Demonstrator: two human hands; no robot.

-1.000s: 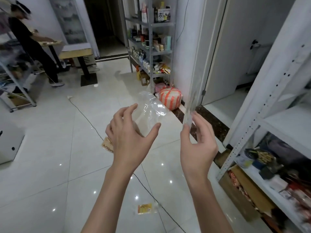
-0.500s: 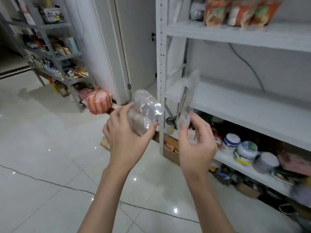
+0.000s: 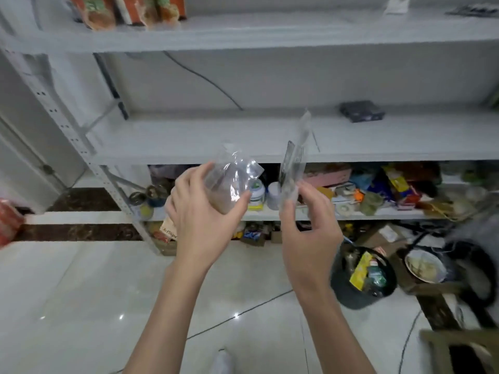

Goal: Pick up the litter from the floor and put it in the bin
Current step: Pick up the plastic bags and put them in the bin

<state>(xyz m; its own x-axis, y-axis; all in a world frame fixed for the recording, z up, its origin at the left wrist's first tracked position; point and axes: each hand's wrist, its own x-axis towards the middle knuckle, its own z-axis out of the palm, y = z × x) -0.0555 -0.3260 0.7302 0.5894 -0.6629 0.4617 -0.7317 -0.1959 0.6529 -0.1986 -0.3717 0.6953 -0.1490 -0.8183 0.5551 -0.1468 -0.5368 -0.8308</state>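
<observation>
Both bare forearms reach up and forward, side by side and a little apart. The left hand (image 3: pixel 201 211) is raised with its back to the camera, fingers and thumb curled around what it holds. The right hand (image 3: pixel 307 225) stands level with it, thumb and fingertips pinched together at the top, wrist straight.

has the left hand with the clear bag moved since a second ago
Yes. The left hand holding the clear bag was left of the white shelf unit over open floor; it now sits in front of its lower shelves.
</observation>
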